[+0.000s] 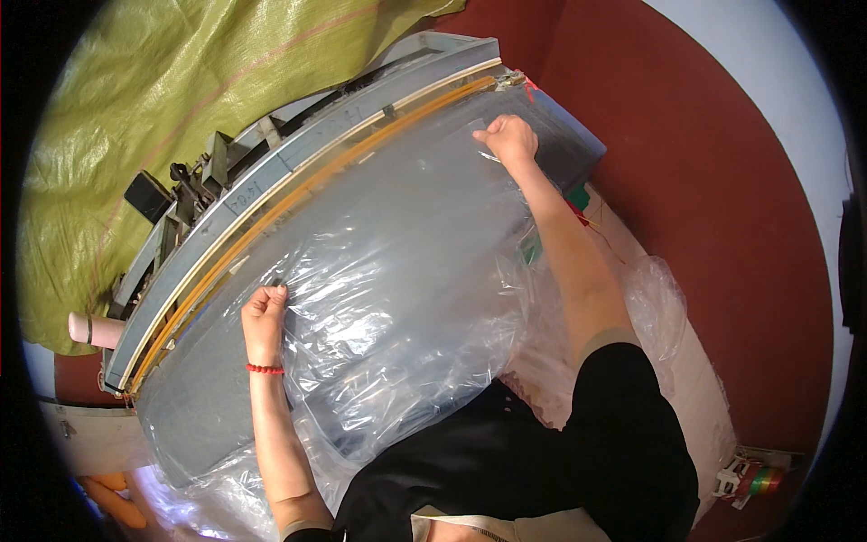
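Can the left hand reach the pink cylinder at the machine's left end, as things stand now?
Probably not easily: the left hand grips the clear plastic sheet, and the long machine bar lies between it and the pink cylinder.

I take this for a small packaging workshop: a long grey metal heat-sealing machine (298, 172) with a yellowish sealing strip crosses the middle of the frame, a green woven plastic tarp (163, 81) fills the upper left, and a dark red painted floor (722, 226) runs down the right.
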### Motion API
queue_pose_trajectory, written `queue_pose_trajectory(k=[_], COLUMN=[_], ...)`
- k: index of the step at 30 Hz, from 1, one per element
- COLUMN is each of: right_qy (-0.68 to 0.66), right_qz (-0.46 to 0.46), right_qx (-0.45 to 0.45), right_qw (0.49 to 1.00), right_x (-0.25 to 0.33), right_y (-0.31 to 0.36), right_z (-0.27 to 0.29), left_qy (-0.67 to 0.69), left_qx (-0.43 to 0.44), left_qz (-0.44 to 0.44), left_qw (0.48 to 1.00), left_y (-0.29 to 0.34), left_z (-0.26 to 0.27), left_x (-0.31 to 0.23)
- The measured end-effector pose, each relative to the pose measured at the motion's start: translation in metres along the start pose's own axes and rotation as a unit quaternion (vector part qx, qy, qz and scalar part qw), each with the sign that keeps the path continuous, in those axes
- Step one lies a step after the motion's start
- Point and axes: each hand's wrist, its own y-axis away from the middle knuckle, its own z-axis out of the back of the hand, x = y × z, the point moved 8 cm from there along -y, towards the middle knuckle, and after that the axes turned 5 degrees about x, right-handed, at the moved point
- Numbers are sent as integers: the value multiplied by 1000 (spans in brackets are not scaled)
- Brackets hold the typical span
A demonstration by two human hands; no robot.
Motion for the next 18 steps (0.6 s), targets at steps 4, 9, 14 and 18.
queue_pose_trajectory(k=[4,9,14,18], right_qy=[-7,23,61,150], right_qz=[-16,-38,-57,122], right_qx=[-53,-60,-14,-153], right_qw=[998,997,996,969], right_x=[-9,-3,14,19], right_y=[-7,-3,-3,-2], right_z=[-3,-5,-23,-33], left_qy=[5,38,78,70], left_qx=[-3,10,16,311], left_qz=[-10,4,1,140], left_qw=[1000,999,997,937], left_y=[-1,-2,15,87], left_z=[-2,-1,6,-37], left_x=[-2,2,-15,-56])
